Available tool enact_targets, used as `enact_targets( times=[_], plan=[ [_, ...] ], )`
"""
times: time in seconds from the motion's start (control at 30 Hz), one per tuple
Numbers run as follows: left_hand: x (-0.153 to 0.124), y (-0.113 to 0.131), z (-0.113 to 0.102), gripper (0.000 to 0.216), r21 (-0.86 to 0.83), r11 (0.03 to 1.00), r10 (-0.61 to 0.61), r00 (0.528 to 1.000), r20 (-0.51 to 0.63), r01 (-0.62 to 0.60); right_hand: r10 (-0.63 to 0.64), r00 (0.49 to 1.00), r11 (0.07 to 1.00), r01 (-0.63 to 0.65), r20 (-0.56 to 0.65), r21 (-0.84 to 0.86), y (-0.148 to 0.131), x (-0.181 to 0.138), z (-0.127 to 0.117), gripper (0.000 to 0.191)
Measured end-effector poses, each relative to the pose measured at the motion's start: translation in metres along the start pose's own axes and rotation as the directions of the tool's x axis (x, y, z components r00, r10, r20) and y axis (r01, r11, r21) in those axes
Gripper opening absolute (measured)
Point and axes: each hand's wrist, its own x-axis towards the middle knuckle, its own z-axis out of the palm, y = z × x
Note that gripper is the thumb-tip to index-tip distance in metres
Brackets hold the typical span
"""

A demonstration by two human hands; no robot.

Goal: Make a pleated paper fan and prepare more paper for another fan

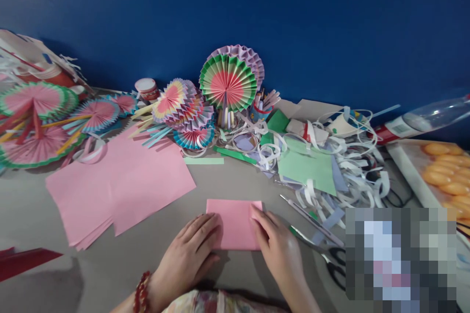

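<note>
A folded piece of pink paper (237,227) lies flat on the grey table in front of me. My left hand (191,247) rests over its left edge, fingers stretched out and flat. On the right edge, the fingertips of my right hand (275,239) press down, fingers extended; part of that edge is hidden beneath them. Larger pink sheets (147,183) overlap in a loose stack to the left. Right of my right hand are a slim craft knife or pen-like tool (310,217) and black-handled scissors (336,259).
Pleated paper fans (227,83) stand along the blue wall, with more fans (36,102) at left. White paper strips (362,176) and a light green sheet (308,161) cover the right side. A plastic bottle (433,115) and a box of orange balloon-like pieces (411,176) sit far right.
</note>
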Motion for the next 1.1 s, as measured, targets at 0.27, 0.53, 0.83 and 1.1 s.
enact_targets(
  times=[0.27,0.53,0.83,1.1],
  plan=[
    [0.0017,0.0007,0.0026,0.038,-0.001,1.000,-0.009,1.000,-0.024,0.009,0.005,1.000,1.000,-0.005,0.026,0.000,0.0018,-0.0018,-0.0001,0.034],
    [0.0038,0.0029,0.0002,0.036,-0.027,0.999,-0.030,0.997,-0.064,0.028,-0.002,1.000,1.000,0.002,0.024,0.002,0.0014,-0.0026,-0.0005,0.033],
    [0.0014,-0.0007,0.0009,0.038,-0.022,1.000,0.007,1.000,-0.002,-0.007,-0.011,1.000,1.000,0.011,0.028,-0.018,0.0019,-0.0030,-0.0006,0.034],
    [0.0023,0.0005,-0.0003,0.037,-0.035,0.999,0.002,1.000,0.004,-0.002,-0.006,0.999,1.000,0.007,0.044,-0.008,0.0026,-0.0036,-0.0005,0.033]
  ],
)
